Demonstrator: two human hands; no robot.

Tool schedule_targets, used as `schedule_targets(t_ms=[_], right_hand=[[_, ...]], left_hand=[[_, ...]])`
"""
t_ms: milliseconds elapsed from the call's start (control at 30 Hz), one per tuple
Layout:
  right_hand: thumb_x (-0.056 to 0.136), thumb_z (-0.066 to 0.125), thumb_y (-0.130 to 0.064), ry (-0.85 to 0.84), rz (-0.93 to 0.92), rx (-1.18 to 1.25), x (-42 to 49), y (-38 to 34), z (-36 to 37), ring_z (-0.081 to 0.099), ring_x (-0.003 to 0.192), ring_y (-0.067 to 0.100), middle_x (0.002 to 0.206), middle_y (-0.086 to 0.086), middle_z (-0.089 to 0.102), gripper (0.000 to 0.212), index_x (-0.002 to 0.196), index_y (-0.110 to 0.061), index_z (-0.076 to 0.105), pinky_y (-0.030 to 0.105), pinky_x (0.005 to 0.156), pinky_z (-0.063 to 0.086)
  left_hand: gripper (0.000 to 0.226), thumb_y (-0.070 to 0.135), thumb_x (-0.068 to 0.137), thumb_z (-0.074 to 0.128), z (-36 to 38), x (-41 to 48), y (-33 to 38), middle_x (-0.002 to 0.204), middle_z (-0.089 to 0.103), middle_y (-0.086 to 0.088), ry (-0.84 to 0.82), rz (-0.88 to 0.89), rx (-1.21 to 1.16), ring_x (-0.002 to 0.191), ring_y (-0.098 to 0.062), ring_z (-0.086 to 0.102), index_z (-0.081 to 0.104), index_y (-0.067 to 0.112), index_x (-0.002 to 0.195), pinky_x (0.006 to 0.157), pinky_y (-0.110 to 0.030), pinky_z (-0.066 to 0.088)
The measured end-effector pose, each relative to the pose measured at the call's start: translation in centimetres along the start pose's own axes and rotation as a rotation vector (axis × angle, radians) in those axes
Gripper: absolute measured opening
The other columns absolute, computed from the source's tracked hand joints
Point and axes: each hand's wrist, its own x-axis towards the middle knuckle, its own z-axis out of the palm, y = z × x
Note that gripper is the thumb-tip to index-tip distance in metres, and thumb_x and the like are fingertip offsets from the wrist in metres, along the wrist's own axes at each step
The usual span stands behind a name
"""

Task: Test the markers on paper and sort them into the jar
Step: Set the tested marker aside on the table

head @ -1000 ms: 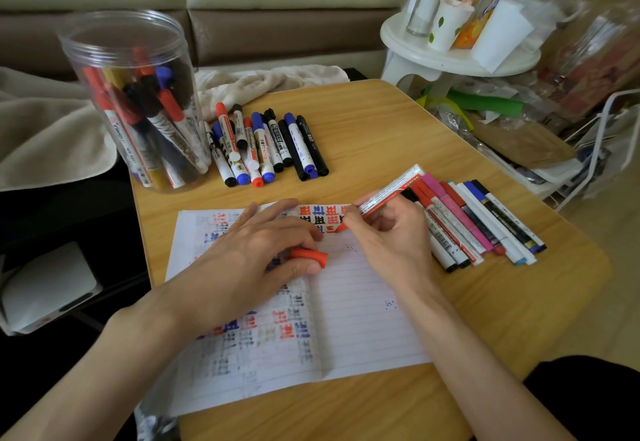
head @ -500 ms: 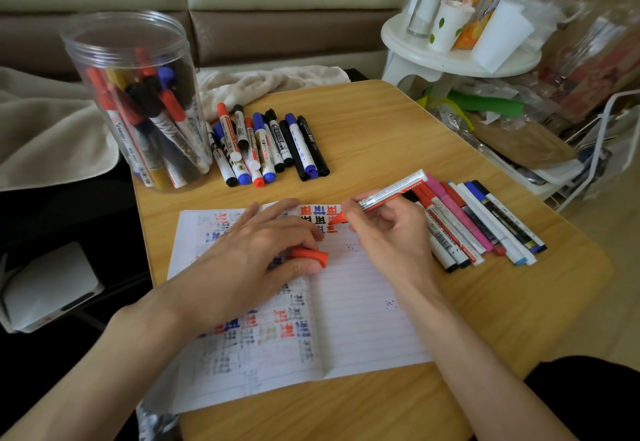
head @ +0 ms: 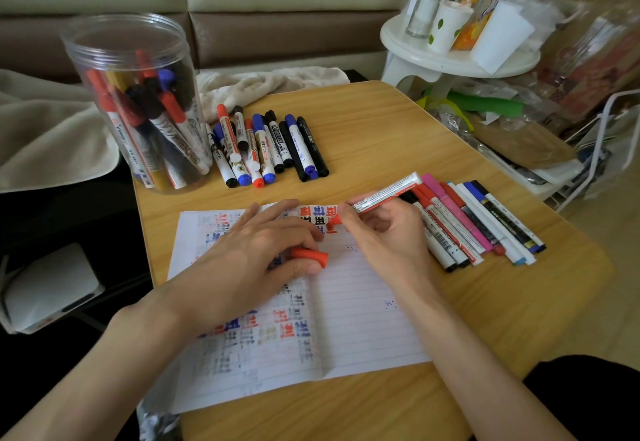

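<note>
On the near paper (head: 363, 319) our left grip (head: 249, 253) rests, pinching a red cap (head: 310, 257). Just right of it, our right grip (head: 384, 236) holds the red marker (head: 388, 194), tip touching the paper's far edge. Far left on the surface (head: 381, 122) stands the jar (head: 138, 104), partly filled with markers.

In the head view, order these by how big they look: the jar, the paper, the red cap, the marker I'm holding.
paper
jar
marker in the right hand
red cap, partly under the left hand
</note>
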Motion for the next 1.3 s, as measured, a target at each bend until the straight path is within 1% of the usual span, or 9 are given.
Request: schedule_targets(t_ms=[300, 467, 600, 700, 833, 900, 1033, 1200, 1300], right_hand=[[0.09, 0.079, -0.016, 0.039, 0.046, 0.03, 0.0, -0.4, -0.1, 0.061, 0.058, 0.007, 0.064, -0.007, 0.072, 0.013, 0.079, -0.016, 0.075, 0.023, 0.057, 0.049], [0.092, 0.078, -0.016, 0.016, 0.027, 0.02, 0.0, -0.4, -0.1, 0.063, 0.059, 0.004, 0.067, -0.01, 0.073, 0.009, 0.083, -0.017, 0.076, 0.023, 0.058, 0.048], [0.091, 0.077, -0.013, -0.005, 0.011, 0.004, -0.1, -0.6, -0.1, 0.067, 0.064, 0.007, 0.073, -0.008, 0.077, 0.01, 0.082, -0.018, 0.076, 0.023, 0.061, 0.051], [0.09, 0.077, -0.013, 0.01, 0.029, 0.002, -0.2, -0.7, -0.1, 0.064, 0.061, 0.004, 0.069, -0.009, 0.075, 0.01, 0.08, -0.015, 0.075, 0.019, 0.059, 0.049], [0.09, 0.078, -0.02, 0.074, 0.059, -0.01, 0.0, -0.4, -0.1, 0.061, 0.062, 0.011, 0.071, -0.002, 0.074, 0.009, 0.082, -0.015, 0.075, 0.027, 0.06, 0.05], [0.09, 0.078, -0.021, 0.069, 0.053, -0.026, 0.0, -0.3, -0.1, 0.062, 0.063, 0.011, 0.073, -0.002, 0.075, 0.009, 0.083, -0.016, 0.075, 0.028, 0.06, 0.051], [0.09, 0.078, -0.018, 0.05, 0.041, -0.038, -0.1, -0.6, -0.2, 0.063, 0.062, 0.007, 0.074, -0.006, 0.076, 0.008, 0.083, -0.018, 0.074, 0.022, 0.059, 0.049], [0.087, 0.076, -0.012, 0.029, 0.054, -0.027, -0.3, -1.0, -0.2, 0.05, 0.052, 0.0, 0.06, -0.011, 0.066, 0.014, 0.075, -0.016, 0.069, 0.015, 0.053, 0.04], [0.088, 0.075, -0.012, 0.049, 0.072, 0.012, -0.3, -1.2, -0.2, 0.056, 0.059, 0.008, 0.068, 0.002, 0.071, 0.007, 0.081, -0.011, 0.072, 0.019, 0.056, 0.045]], left_hand=[[0.035, 0.061, 0.095, 0.044, 0.0, 0.0, 0.0, 0.138, 0.048, 0.037, -0.008, -0.008, -0.005, 0.15, 0.01, 0.005, 0.064, 0.041, 0.114, 0.128, -0.047, 0.008], [0.034, 0.061, 0.095, 0.044, -0.1, 0.0, 0.0, 0.139, 0.047, 0.037, -0.01, -0.005, 0.0, 0.151, 0.01, 0.004, 0.064, 0.042, 0.115, 0.128, -0.047, 0.008], [0.033, 0.061, 0.096, 0.045, -0.1, 0.0, 0.0, 0.139, 0.047, 0.037, -0.004, 0.001, 0.003, 0.151, 0.009, 0.004, 0.064, 0.041, 0.116, 0.128, -0.048, 0.008], [0.032, 0.06, 0.096, 0.046, -0.1, 0.0, 0.0, 0.139, 0.047, 0.036, -0.007, 0.0, 0.003, 0.151, 0.009, 0.004, 0.064, 0.041, 0.115, 0.128, -0.048, 0.008], [0.036, 0.062, 0.095, 0.044, -0.1, 0.0, 0.0, 0.139, 0.047, 0.037, -0.003, -0.002, 0.0, 0.15, 0.011, 0.004, 0.064, 0.04, 0.116, 0.128, -0.046, 0.008], [0.036, 0.062, 0.095, 0.045, -0.1, 0.0, 0.0, 0.14, 0.047, 0.037, -0.004, -0.002, 0.001, 0.15, 0.011, 0.004, 0.064, 0.04, 0.116, 0.128, -0.045, 0.007], [0.034, 0.061, 0.095, 0.046, 0.0, 0.0, 0.0, 0.14, 0.047, 0.037, 0.001, -0.003, 0.001, 0.15, 0.011, 0.004, 0.064, 0.041, 0.115, 0.128, -0.046, 0.008], [0.033, 0.061, 0.095, 0.047, 0.1, 0.0, -0.1, 0.137, 0.049, 0.037, 0.026, 0.005, -0.015, 0.15, 0.01, 0.007, 0.064, 0.041, 0.115, 0.128, -0.046, 0.008], [0.036, 0.061, 0.094, 0.048, 0.2, 0.0, 0.1, 0.134, 0.054, 0.031, 0.08, 0.001, -0.037, 0.149, 0.01, 0.014, 0.065, 0.04, 0.117, 0.128, -0.047, 0.012]])
